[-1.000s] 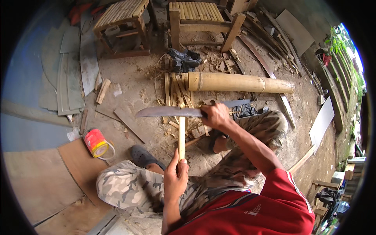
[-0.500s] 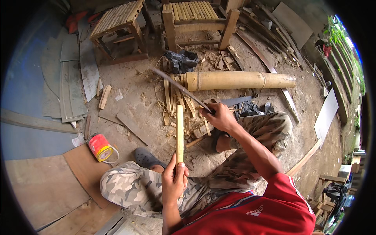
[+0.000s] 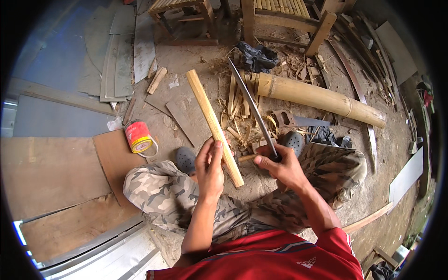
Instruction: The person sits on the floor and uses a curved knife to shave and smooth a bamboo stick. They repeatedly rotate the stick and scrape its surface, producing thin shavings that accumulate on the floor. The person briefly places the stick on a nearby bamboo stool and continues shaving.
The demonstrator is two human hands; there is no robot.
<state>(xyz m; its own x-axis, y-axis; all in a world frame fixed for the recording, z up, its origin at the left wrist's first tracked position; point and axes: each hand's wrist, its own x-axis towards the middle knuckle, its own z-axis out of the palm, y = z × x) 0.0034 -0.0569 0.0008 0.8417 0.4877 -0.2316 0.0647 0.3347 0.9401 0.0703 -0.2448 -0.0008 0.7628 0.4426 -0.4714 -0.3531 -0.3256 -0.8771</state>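
Observation:
My left hand [image 3: 211,169] is closed round a pale bamboo strip [image 3: 205,105], gripping it below its middle. The strip tilts, its upper end leaning left and its lower end over my lap. In my right hand [image 3: 282,165] is the dark handle of a machete [image 3: 249,98]. Its long narrow blade points up and to the left, apart from the strip. Beyond the hands lies a thick bamboo pole [image 3: 322,98] on the ground, with several split bamboo strips [image 3: 240,95] by its left end. A handsaw [image 3: 298,120] rests just this side of the pole.
A red and yellow can [image 3: 138,136] with a handle stands at the left by wooden boards [image 3: 51,172]. Bamboo-topped stools [image 3: 284,18] stand at the back. Black plastic [image 3: 256,57] and shavings litter the floor. Long planks [image 3: 368,60] lie at the far right.
The bamboo strip has gone from upright to tilted left, its lower end now showing below my left hand. The machete has swung steeper and nearer. The view has shifted, showing the handsaw's handle.

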